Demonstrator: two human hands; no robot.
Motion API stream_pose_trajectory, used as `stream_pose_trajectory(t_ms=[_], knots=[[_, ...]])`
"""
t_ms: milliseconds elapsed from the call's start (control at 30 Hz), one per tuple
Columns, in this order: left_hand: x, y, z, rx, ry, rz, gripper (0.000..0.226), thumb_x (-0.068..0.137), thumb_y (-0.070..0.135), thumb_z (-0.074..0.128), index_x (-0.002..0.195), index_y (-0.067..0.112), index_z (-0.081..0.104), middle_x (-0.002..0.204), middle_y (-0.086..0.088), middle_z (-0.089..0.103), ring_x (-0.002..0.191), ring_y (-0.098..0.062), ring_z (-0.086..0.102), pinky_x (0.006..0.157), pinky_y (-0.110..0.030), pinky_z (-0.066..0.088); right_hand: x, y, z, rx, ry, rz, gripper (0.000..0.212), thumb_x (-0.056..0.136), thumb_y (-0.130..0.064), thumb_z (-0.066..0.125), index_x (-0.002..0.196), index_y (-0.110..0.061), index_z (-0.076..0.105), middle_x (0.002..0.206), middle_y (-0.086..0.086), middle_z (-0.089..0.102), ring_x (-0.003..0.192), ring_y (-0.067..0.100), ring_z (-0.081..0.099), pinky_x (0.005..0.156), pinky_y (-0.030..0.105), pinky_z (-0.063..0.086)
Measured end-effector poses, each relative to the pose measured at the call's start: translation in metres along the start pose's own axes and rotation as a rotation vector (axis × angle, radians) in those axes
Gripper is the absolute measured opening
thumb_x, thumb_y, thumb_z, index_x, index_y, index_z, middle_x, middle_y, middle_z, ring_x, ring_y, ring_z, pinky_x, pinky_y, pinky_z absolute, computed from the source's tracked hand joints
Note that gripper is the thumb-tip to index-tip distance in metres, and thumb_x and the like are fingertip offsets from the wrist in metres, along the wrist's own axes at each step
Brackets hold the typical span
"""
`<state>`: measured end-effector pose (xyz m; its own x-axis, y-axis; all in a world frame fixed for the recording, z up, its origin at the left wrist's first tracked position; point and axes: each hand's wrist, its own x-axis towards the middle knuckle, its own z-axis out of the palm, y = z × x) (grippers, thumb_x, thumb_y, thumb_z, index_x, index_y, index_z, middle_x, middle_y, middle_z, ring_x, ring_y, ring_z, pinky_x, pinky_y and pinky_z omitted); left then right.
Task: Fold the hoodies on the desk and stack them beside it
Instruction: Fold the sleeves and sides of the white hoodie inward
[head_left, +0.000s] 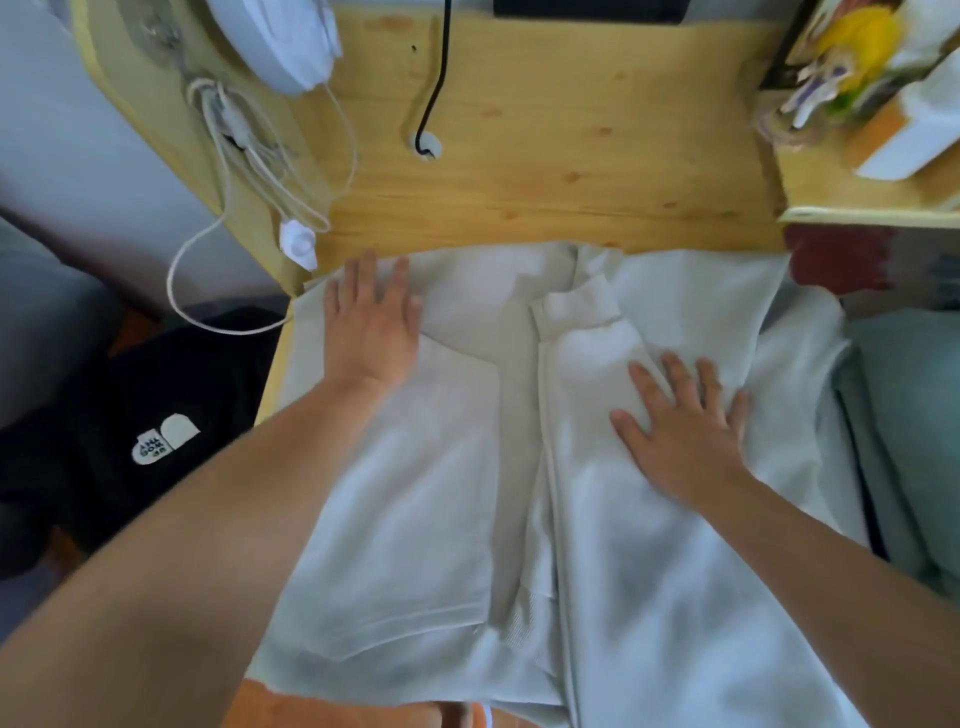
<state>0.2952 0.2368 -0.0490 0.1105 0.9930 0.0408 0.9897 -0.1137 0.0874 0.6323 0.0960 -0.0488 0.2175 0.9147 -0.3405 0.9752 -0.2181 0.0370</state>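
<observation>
A pale hoodie (467, 467) fills the lower centre of the wooden table (545, 171). Both hands lie flat on it, fingers straight: left hand (371, 332), right hand (685, 431). White cords (249, 156) dangle upper left; a black garment (156, 426) sits lower left.

1. The hoodie (426, 467) is pale grey cloth, soft and matt, with a fine knitted texture; its cuff (574, 306) looks ribbed.
2. The desk (545, 171) is light wood, smooth, with visible grain and dark knots.
3. The garment (171, 415) at the near left is black matt cloth bearing a white printed patch.
4. The cable (436, 78) at the far side is black, smooth plastic; the cord (208, 312) on the left is white.
</observation>
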Motion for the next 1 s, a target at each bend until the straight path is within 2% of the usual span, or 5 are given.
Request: stream_pose_trajectory(t_ms=[233, 400, 600, 767, 1000], knots=[[0.062, 0.002, -0.037, 0.343, -0.359, -0.027, 0.039, 0.09, 0.014, 0.055, 0.129, 0.011, 0.061, 0.128, -0.015, 0.06, 0.125, -0.037, 0.053, 0.108, -0.05, 0.04, 0.0, 0.0, -0.003, 0.032, 0.01, 0.005, 0.072, 0.094, -0.074, 0.019, 0.157, -0.045, 0.003, 0.169, -0.006, -0.002, 0.154, 0.029, -0.009, 0.121, 0.063, -0.002], [0.07, 0.016, -0.053, 0.269, 0.051, 0.146, 0.032, 0.08, -0.006, 0.053, 0.109, 0.002, 0.063, 0.109, -0.024, 0.056, 0.106, -0.042, 0.053, 0.097, -0.051, 0.04, -0.007, 0.014, -0.007, 0.046, 0.003, 0.032, 0.073, 0.092, -0.077, 0.016, 0.157, -0.047, 0.0, 0.168, -0.007, -0.006, 0.154, 0.025, -0.012, 0.121, 0.063, -0.003], [0.048, 0.031, -0.011, 0.1, -0.086, 0.107, 0.059, 0.104, 0.037, 0.039, 0.16, 0.024, 0.025, 0.167, -0.018, 0.011, 0.154, -0.043, 0.008, 0.123, -0.058, 0.007, -0.008, 0.027, -0.001, 0.054, -0.017, 0.086, 0.073, 0.091, -0.078, 0.019, 0.155, -0.049, 0.0, 0.166, -0.008, -0.007, 0.153, 0.023, -0.014, 0.121, 0.064, 0.0], [0.043, 0.009, 0.021, 0.006, -0.404, -0.149, 0.072, 0.096, 0.072, 0.008, 0.16, 0.044, -0.01, 0.17, -0.004, -0.019, 0.155, -0.036, -0.018, 0.12, -0.067, -0.006, -0.004, 0.025, 0.001, 0.058, -0.025, 0.093, 0.073, 0.091, -0.076, 0.019, 0.156, -0.049, -0.002, 0.167, -0.007, -0.008, 0.153, 0.024, -0.015, 0.121, 0.063, 0.0], [0.074, 0.007, 0.017, 0.023, -0.416, -0.176, 0.07, 0.099, 0.069, 0.01, 0.162, 0.04, -0.004, 0.171, -0.008, -0.016, 0.156, -0.039, -0.012, 0.124, -0.059, -0.005, -0.003, 0.025, 0.003, 0.039, -0.017, 0.094, 0.073, 0.092, -0.076, 0.017, 0.156, -0.049, -0.003, 0.167, -0.008, -0.01, 0.154, 0.024, -0.015, 0.121, 0.062, -0.005]])
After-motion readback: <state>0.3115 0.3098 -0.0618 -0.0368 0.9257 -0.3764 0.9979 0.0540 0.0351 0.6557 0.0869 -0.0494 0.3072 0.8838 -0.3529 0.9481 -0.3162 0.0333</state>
